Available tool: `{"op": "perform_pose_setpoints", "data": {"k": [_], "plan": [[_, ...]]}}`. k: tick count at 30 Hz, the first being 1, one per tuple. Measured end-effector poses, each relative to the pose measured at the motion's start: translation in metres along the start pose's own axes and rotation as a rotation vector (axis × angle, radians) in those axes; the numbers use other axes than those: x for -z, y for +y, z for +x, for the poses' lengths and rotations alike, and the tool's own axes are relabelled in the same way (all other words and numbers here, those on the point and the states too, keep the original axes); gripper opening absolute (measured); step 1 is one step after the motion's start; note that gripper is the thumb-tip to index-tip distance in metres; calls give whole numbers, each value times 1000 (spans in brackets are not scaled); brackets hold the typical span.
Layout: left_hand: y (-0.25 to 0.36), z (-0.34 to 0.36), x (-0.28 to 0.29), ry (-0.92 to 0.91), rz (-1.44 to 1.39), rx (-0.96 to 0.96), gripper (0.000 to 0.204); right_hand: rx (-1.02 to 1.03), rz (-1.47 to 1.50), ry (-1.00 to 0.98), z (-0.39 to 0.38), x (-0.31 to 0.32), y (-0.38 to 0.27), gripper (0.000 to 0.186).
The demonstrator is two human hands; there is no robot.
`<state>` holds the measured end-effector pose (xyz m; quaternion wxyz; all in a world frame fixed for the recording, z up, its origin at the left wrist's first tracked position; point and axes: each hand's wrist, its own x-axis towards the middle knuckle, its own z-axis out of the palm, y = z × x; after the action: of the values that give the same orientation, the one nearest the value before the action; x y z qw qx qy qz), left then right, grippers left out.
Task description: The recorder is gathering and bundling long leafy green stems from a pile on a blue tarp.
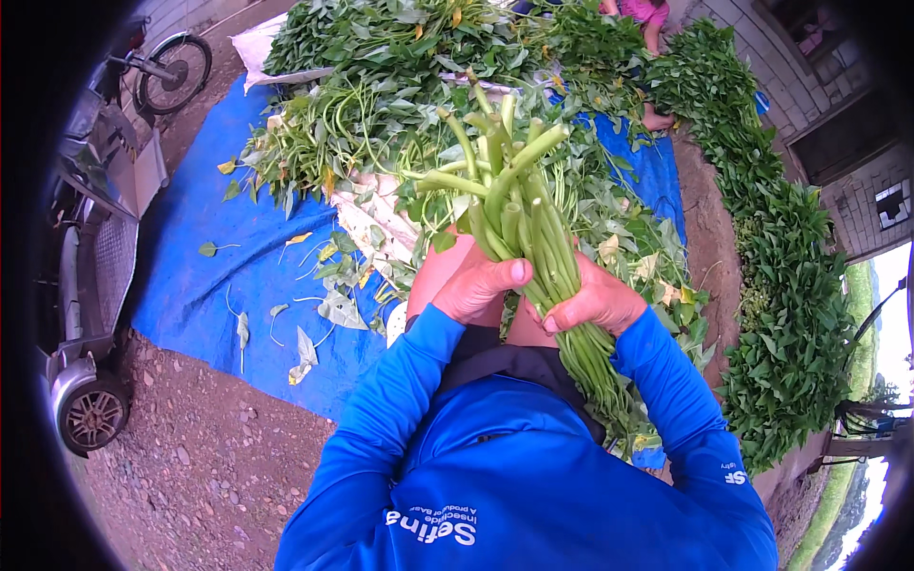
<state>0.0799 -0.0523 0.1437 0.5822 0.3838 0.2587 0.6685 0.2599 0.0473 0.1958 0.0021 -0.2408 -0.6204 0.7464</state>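
Both of my hands are closed round an upright, slightly leaning bundle of thick green leafy-vegetable stems (533,228), with cut ends toward the top and thinner stems hanging down to the right of my lap. My left hand (481,285) grips it from the left with the thumb across the front. My right hand (595,300) holds it a little lower on the right, thumb also over the stems. Beyond the bundle, loose leafy stems (352,124) lie heaped on pale sacking (371,209) and a blue tarp (200,276).
A motorcycle with a sidecar (105,247) stands on gravel (190,466) at the left. A long row of leafy bunches (771,333) lines the right, beside a block wall (800,76). Another person in pink (643,14) is at the back, bare limbs partly showing.
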Motion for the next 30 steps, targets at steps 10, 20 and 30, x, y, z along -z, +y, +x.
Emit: {"op": "perform_pose_setpoints", "data": {"k": [10,20,30], "plan": [[163,53,-70,15,466,-527,81,665,-241,36,13,-44,-152,67],[136,1,-73,-287,875,451,70,647,-891,-100,-1,-78,27,104],[-81,-3,-55,-401,940,891,64,-236,-262,737,-223,3,74,25]]}}
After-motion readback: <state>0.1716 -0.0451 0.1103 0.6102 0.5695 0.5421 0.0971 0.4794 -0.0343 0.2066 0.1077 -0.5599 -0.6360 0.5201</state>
